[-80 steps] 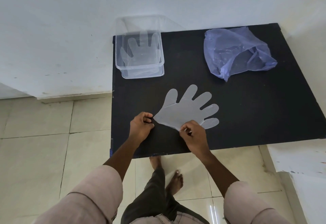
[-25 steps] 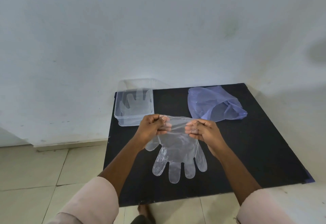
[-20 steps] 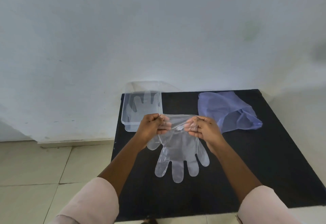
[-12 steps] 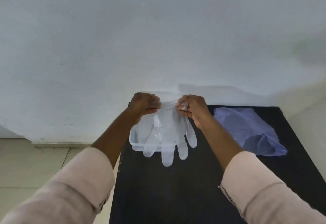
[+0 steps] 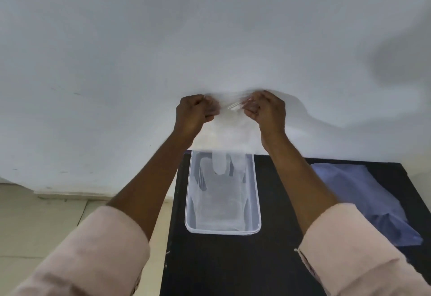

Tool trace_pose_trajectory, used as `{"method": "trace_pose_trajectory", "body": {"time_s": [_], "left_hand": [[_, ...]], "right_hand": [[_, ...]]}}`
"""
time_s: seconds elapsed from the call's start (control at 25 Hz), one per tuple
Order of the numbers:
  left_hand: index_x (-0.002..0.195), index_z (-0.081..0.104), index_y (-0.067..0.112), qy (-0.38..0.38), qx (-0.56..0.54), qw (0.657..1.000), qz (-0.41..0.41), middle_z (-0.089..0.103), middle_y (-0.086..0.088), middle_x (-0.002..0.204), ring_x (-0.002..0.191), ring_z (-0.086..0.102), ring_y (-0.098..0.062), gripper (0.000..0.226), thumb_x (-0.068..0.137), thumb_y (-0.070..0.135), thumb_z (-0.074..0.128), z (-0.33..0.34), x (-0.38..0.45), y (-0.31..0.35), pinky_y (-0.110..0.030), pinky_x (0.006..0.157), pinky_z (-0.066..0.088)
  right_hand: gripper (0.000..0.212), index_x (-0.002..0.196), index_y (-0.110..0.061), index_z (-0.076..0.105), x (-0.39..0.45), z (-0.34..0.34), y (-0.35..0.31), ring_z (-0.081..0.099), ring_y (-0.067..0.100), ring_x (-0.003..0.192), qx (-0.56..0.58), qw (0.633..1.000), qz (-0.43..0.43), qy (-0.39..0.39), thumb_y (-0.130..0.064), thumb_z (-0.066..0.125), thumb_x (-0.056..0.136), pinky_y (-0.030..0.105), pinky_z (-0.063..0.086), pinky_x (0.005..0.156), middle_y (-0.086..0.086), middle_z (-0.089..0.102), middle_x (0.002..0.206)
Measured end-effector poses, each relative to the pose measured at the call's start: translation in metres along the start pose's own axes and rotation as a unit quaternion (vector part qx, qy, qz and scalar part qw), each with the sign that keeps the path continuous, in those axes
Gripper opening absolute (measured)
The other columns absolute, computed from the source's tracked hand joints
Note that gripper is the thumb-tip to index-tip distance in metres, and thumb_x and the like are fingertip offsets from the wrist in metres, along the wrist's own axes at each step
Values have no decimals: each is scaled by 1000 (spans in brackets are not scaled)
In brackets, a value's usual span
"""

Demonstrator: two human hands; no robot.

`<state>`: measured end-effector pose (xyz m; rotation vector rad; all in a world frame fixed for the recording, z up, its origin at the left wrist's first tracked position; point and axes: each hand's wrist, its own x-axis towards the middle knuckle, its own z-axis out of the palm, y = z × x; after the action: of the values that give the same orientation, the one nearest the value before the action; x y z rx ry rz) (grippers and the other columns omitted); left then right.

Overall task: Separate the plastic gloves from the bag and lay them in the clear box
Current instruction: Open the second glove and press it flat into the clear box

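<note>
A clear plastic glove hangs fingers-down, pinched at its cuff by my left hand and my right hand, both raised in front of the wall. Its fingertips dangle at the far end of the clear box, which stands on the black table against the wall. Another glove lies flat inside the box. The bluish plastic bag rests on the table to the right of the box.
A white wall rises directly behind the table. Beige floor tiles lie to the left of the table's left edge. My pink sleeves fill the lower corners.
Both hands lifted the glove off the table by its cuff and carried it left and away, over the clear box. My view has moved closer to the box.
</note>
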<state>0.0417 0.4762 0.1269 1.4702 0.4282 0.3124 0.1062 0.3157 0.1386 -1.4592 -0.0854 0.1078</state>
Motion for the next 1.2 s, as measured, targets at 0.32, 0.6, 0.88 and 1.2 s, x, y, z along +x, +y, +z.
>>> {"method": "trace_pose_trajectory", "body": {"time_s": [0.32,0.6,0.88,1.2], "left_hand": [[93,72,-6,-62,-19,996,63,73,-24,94,92,71,-31,22,96,5,53,-25,-71,-83,-38,86,56],[93,72,9,-154,245,955,56,75,-3,93,85,69,-19,25,99,17,49,-29,-83,-133,-39,86,56],[102,63,14,-265,499,815,127,73,-7,92,77,65,-18,28,101,31,40,-25,-90,-140,-35,82,55],[123,57,20,-332,713,603,132,67,-3,126,118,59,-22,37,99,41,39,-16,-97,-155,-50,118,19]], "right_hand": [[22,82,-5,71,-101,-42,89,71,28,81,-51,993,-101,-36,-3,52,92,30,55,75,4,75,80],[19,83,-10,70,-119,-64,133,67,12,74,-268,957,-58,-97,-13,55,94,21,54,68,2,72,77],[26,88,-16,56,-117,-60,135,56,18,62,-556,790,-87,-242,-29,37,100,31,46,59,0,60,73],[26,109,-15,63,-121,-51,141,65,22,81,-665,680,-83,-297,-30,44,99,35,51,90,6,72,95]]}}
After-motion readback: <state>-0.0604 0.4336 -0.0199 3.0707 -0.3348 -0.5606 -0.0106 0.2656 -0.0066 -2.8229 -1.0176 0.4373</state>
